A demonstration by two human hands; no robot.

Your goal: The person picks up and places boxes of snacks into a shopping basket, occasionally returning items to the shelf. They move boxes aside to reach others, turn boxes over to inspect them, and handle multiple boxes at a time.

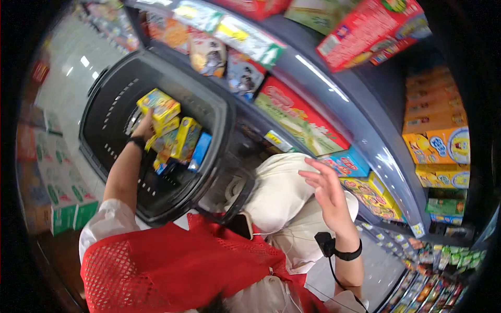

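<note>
Supermarket shelves (334, 86) are running from eleven round to four o'clock. Closest, at six, a phone-like device (241, 226) is sitting by your lap and could slip if your knees shift. At five, a black cable (333, 272) is dangling below the black clip (324, 244) at your right wrist and might snag. Farther off, at ten, loose boxes (186, 138) are leaning jumbled inside the basket (193, 96), so the upper yellow box (159, 106) could tumble if its support gives. Your right hand (329, 190), at four, is hanging with fingers spread, holding nothing visible. Your left hand (142, 127), toward ten, is touching that yellow box; its fingertips being partly hidden, I cannot tell how far it is closing.
</note>
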